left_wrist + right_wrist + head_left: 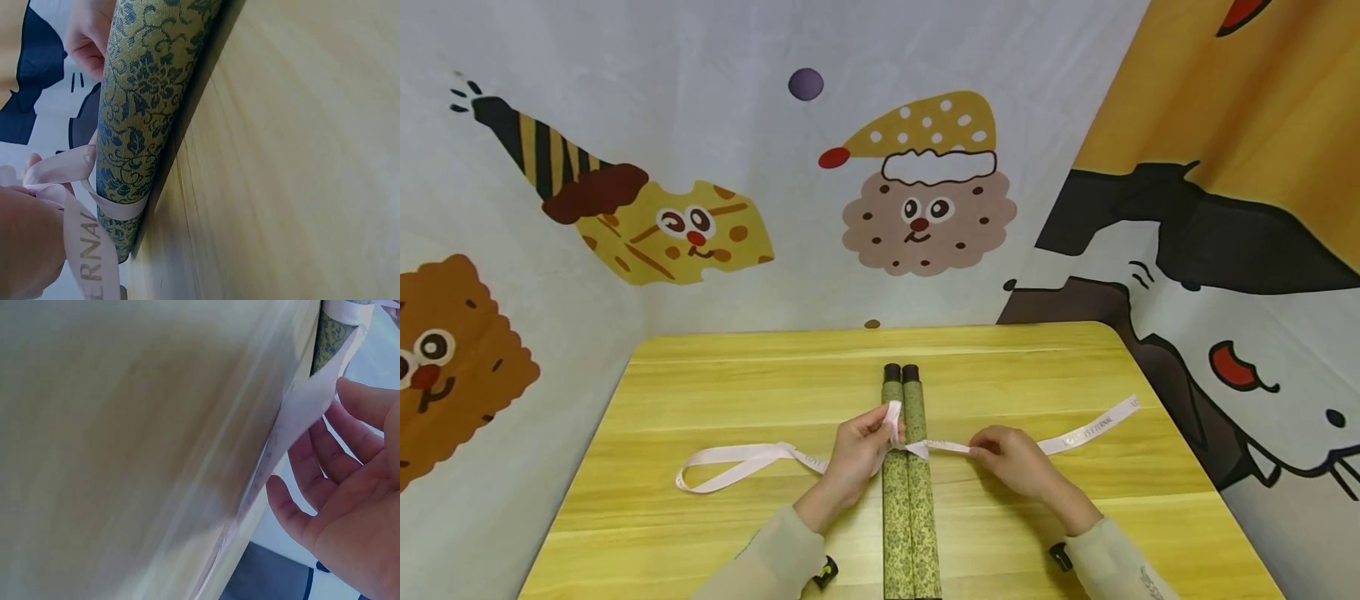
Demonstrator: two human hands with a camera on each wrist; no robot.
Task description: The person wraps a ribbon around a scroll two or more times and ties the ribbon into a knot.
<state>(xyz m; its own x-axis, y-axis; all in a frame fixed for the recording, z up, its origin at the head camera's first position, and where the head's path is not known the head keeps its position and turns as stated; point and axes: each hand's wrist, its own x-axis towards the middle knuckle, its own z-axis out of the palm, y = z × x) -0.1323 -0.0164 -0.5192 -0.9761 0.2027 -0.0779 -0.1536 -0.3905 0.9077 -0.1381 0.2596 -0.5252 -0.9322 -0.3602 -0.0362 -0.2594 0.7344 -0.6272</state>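
Two rolled scrolls in green floral brocade, a left one (897, 517) and a right one (924, 517), lie side by side with black end knobs pointing away from me. A pale pink ribbon (1093, 427) with printed lettering goes around them, crossing on top. My left hand (852, 458) pinches an upright loop of ribbon over the left scroll; its fingertips are partly hidden. To the right of the scrolls, my right hand (1015, 461) pinches the ribbon's other length between thumb and fingers. In the right wrist view this ribbon (306, 406) runs from the scroll past the thumb.
Light wood-grain table (700, 550) lies under everything. A slack ribbon loop (730, 454) rests to the left, and the free ribbon end reaches toward the right side. Behind the table's far edge hangs a cloth (737, 125) printed with cartoon figures.
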